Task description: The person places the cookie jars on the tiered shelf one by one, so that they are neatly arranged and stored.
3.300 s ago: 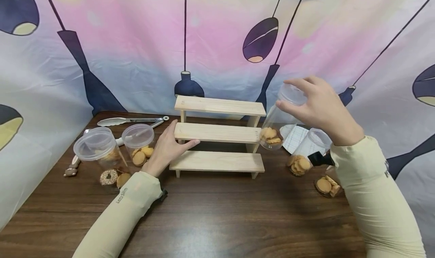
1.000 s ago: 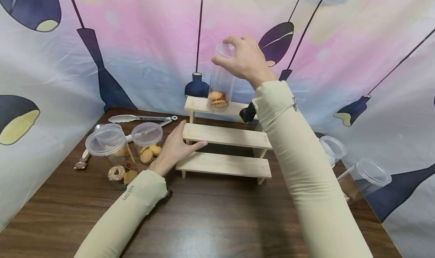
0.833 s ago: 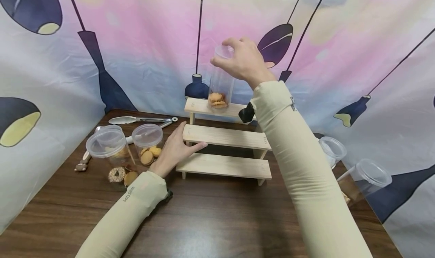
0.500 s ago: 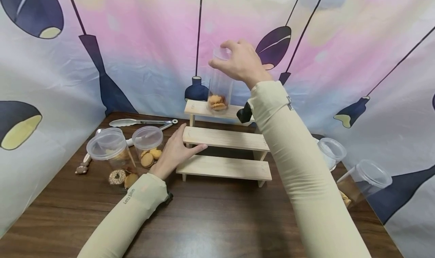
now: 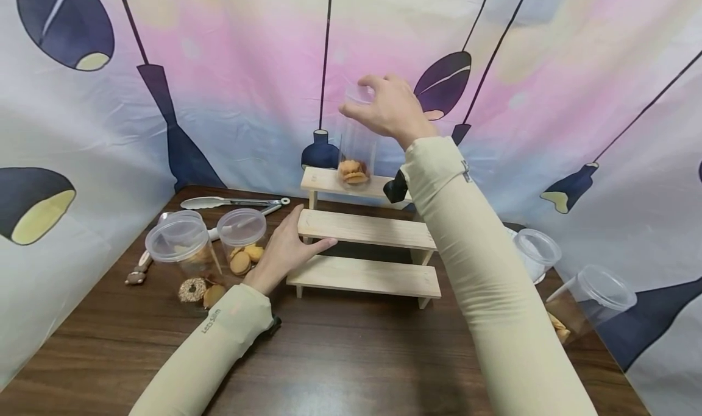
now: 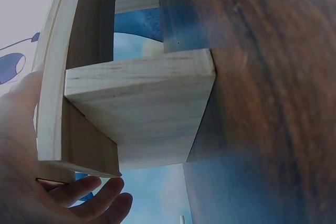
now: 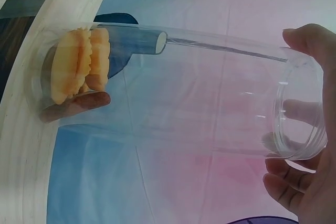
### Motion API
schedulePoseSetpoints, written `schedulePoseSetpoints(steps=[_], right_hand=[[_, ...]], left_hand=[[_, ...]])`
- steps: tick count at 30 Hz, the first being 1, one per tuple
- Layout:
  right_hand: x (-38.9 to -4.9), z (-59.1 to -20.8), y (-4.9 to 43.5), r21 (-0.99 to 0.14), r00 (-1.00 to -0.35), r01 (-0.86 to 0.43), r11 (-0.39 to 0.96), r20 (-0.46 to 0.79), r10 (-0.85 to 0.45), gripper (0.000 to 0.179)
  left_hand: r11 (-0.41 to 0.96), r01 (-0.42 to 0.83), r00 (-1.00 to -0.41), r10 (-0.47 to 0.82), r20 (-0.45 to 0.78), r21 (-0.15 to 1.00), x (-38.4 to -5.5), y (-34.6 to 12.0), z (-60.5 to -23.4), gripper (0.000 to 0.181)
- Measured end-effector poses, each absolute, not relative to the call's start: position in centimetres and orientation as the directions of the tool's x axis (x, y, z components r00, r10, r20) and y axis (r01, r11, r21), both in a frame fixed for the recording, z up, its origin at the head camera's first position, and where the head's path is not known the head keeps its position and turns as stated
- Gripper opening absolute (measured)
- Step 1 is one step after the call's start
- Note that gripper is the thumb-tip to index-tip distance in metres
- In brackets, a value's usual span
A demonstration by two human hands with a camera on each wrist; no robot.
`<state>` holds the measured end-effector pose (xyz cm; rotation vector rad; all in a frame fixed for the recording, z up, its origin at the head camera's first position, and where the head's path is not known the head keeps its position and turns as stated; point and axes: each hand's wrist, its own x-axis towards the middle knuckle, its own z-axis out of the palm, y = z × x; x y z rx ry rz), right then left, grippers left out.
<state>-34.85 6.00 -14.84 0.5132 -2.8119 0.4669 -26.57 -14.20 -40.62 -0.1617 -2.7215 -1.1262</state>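
Note:
My right hand (image 5: 392,110) grips the top of a tall clear jar (image 5: 357,148), thumb and fingers on opposite sides of the rim. Scalloped biscuits (image 7: 73,66) lie at the jar's bottom, and its base meets the top board of a three-step wooden stand (image 5: 364,274), left of the middle. The jar stands about upright. At the left end of the stand's middle step, my left hand (image 5: 283,250) holds the board, its thumb along the front. In the left wrist view the fingers (image 6: 110,198) curl round the board's end.
Left of the stand are a wide lidded jar (image 5: 178,245) with biscuits, a smaller lidded jar (image 5: 241,239) and metal tongs (image 5: 230,202). Two clear jars, a nearer jar (image 5: 595,294) and a farther jar (image 5: 537,251), stand at the right. A printed cloth (image 5: 263,87) hangs behind.
The right hand has carried the tall jar from the stand's right side leftward and up to the top step, where it has since stayed. The left hand keeps its hold on the stand.

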Motion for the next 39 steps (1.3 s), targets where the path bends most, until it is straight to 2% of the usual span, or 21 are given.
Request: schedulePoseSetpoints(steps=[8, 25, 34, 39], right_hand=[[-35.1, -14.6, 5.8, -0.266, -0.905, -0.385, 0.884, 0.296, -0.306, 0.081], [-35.0, -14.7, 6.3, -0.270, -0.911, -0.372, 0.888, 0.290, -0.293, 0.083], [-34.5, -14.2, 6.5, -0.303, -0.938, -0.333, 0.893, 0.202, -0.281, 0.095], [-33.5, -13.3, 7.6, -0.322, -0.942, -0.325, 0.889, 0.194, -0.274, 0.100]], left_hand=[[0.710, 0.201, -0.966, 0.030, 0.256, 0.675, -26.8, -14.2, -40.4, 0.125], [0.703, 0.208, -0.968, 0.048, 0.246, 0.681, -26.9, -13.8, -40.4, 0.125], [0.705, 0.204, -0.968, 0.041, 0.249, 0.679, -26.9, -14.0, -40.3, 0.124], [0.707, 0.200, -0.967, 0.032, 0.252, 0.678, -26.8, -14.2, -40.3, 0.123]])
